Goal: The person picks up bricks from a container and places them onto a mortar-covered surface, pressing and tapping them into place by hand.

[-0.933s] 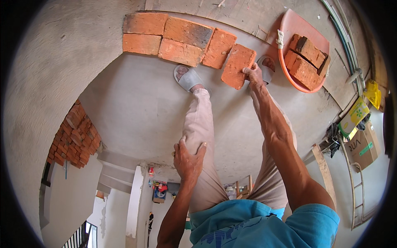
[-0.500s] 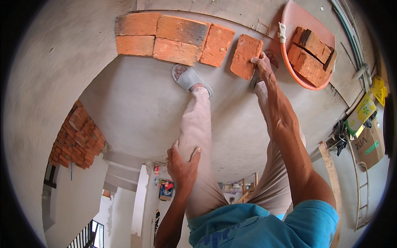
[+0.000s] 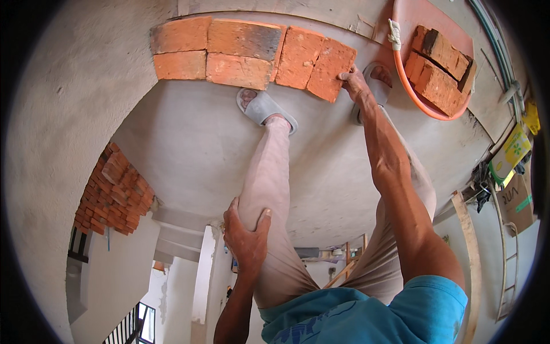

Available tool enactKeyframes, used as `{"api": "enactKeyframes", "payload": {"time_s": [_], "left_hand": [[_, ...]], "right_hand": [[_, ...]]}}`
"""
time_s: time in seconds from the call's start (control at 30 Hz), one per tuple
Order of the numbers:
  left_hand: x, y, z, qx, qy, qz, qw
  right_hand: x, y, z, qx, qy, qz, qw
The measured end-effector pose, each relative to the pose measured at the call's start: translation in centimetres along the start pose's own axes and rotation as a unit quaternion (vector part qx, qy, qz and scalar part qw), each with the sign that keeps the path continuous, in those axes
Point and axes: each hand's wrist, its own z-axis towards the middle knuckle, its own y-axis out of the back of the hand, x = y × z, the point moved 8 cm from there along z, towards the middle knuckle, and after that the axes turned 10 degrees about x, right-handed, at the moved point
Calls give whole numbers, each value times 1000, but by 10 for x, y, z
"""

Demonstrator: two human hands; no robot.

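A row of red bricks [image 3: 238,40], some with dark patches, lies along the top of the view on the grey floor [image 3: 321,166]. At its right end, my right hand [image 3: 356,85] grips the outer edge of a brick [image 3: 332,63], which lies against its neighbour. My left hand [image 3: 246,235] is wrapped around my left leg [image 3: 263,178] near the knee. My slippered feet [image 3: 263,109] stand just below the row. To the right, an orange plastic tub [image 3: 404,78] with a cord-wrapped rim holds several bricks [image 3: 435,80].
A stack of bricks [image 3: 114,189] is at the left beyond the curved plaster edge [image 3: 51,143]. At the right are pipes [image 3: 498,63], a yellow-green package [image 3: 509,150], cardboard [image 3: 514,203], a wooden plank [image 3: 467,241] and a metal ladder [image 3: 507,269].
My right hand has shifted the held brick up, then left against the row, closing the gap. My left hand stays on my leg. The view has shifted slightly.
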Motion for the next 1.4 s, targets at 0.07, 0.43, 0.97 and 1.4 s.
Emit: {"api": "enactKeyframes", "payload": {"time_s": [0.07, 0.43, 0.97, 1.4], "left_hand": [[-4, 1, 0, 4, -6, 4, 1000], [-9, 1, 2, 9, -4, 19, 1000], [1, 10, 10, 12, -9, 3, 1000], [4, 17, 15, 1, -36, 11, 999]], "right_hand": [[3, -2, 2, -25, -1, -48, 999], [29, -19, -27, -153, -19, -503, 850], [103, -98, 5, -78, 119, -783, 605], [90, -88, 10, -59, 112, -783, 609]]}}
